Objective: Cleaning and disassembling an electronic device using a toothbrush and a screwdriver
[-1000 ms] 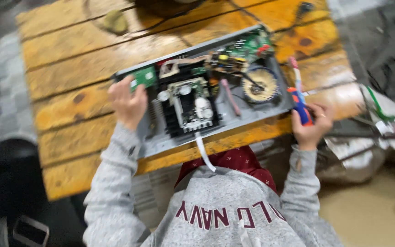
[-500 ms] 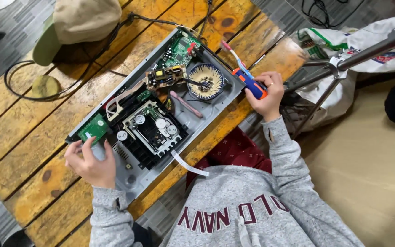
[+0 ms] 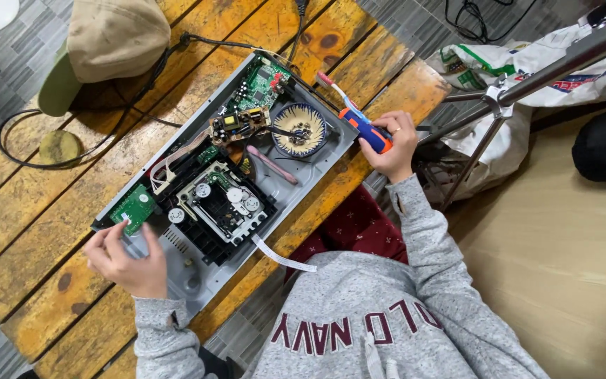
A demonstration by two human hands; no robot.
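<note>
An open disc player chassis (image 3: 198, 281) lies diagonally on a wooden slat table (image 3: 50, 260), its black drive mechanism (image 3: 222, 203) and green circuit boards exposed. My left hand (image 3: 126, 256) is at the chassis's near-left corner, fingertips pinching the edge of a small green circuit board (image 3: 133, 208). My right hand (image 3: 391, 144) is closed around a blue and orange screwdriver (image 3: 365, 130) at the chassis's right edge, beside a red and white toothbrush (image 3: 332, 85). A ribbed bowl (image 3: 301, 130) with screws and a pink stick (image 3: 271, 164) sit inside the chassis.
A tan and green cap (image 3: 103, 45) lies at the table's far left, with a black cable (image 3: 15, 158) looping around it. A white ribbon cable (image 3: 282, 256) hangs off the near edge. A metal tripod (image 3: 520, 84) and white bags (image 3: 527, 60) stand to the right.
The view has turned and moved in closer, so the chassis now lies diagonally. Both hands keep their places, the left at the green board and the right on the screwdriver.
</note>
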